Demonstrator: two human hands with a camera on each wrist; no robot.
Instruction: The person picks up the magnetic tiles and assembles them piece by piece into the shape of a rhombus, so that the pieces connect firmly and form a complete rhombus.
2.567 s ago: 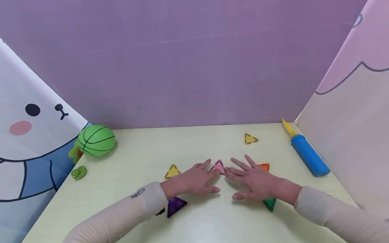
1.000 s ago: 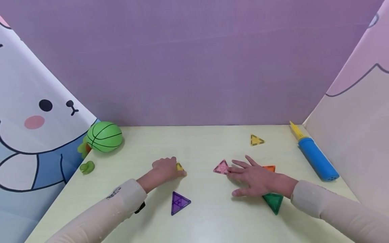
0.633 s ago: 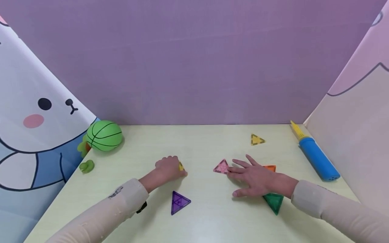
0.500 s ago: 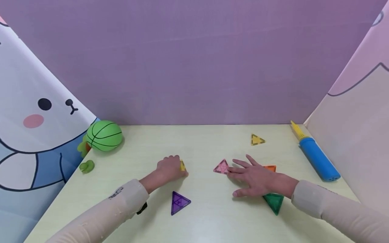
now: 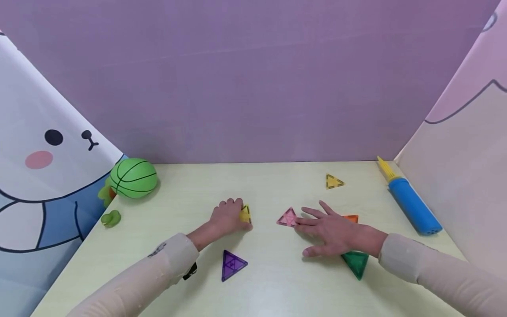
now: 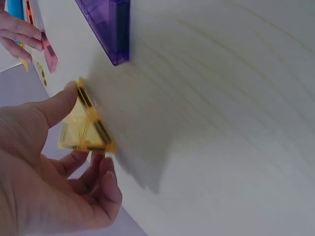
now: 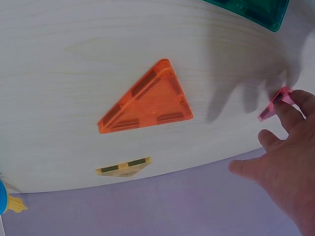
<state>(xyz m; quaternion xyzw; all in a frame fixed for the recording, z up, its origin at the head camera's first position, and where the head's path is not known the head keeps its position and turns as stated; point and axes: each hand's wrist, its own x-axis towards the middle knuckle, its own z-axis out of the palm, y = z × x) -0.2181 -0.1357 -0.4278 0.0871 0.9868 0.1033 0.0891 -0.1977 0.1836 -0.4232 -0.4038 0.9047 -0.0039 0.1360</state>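
My left hand pinches a yellow triangular magnetic tile between thumb and fingers. In the left wrist view the thumb presses one corner of that tile and the fingertips its opposite edge. My right hand lies with fingers spread, its fingertips on the right corner of a pink triangular tile. An orange triangular tile is partly hidden behind the right hand in the head view. Near its wrist lies a green triangular tile. A purple triangular tile lies nearer the front, below my left hand.
Farther back on the table lies another yellow triangular tile. A blue pump with a yellow nozzle lies along the right wall. At the left edge sit a green ball and a small green toy.
My left hand has left the pink tile, taken hold of the yellow tile and moved it rightward towards the pink one. My right hand has stayed in place.
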